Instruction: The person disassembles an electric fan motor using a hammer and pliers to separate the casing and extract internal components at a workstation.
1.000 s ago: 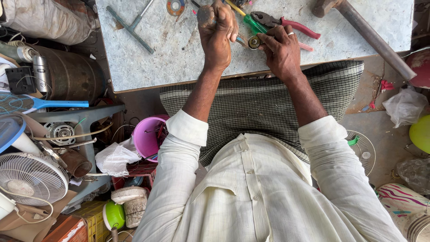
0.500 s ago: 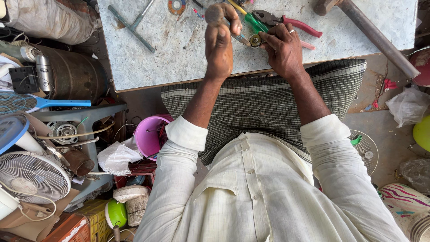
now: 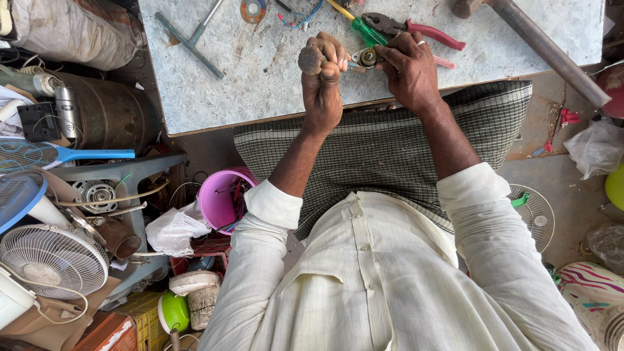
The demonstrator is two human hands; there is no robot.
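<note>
grey speckled worktable [image 3: 260, 71], dusty floor [image 3: 539, 130], daylight overhead.

Table [image 3: 273, 78]: mottled grey, matt, scuffed
Pliers [image 3: 416, 29]: dull metal, glossy red plastic grips
Bucket [image 3: 224, 198]: smooth pink plastic
Shirt [image 3: 383, 279]: cream cloth (faint stripes)

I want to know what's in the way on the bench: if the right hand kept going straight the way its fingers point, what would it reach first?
The right hand points left along the grey worktop. First in line is the small round metal part at its fingertips, then probably the left hand, though depth is unclear.
</note>
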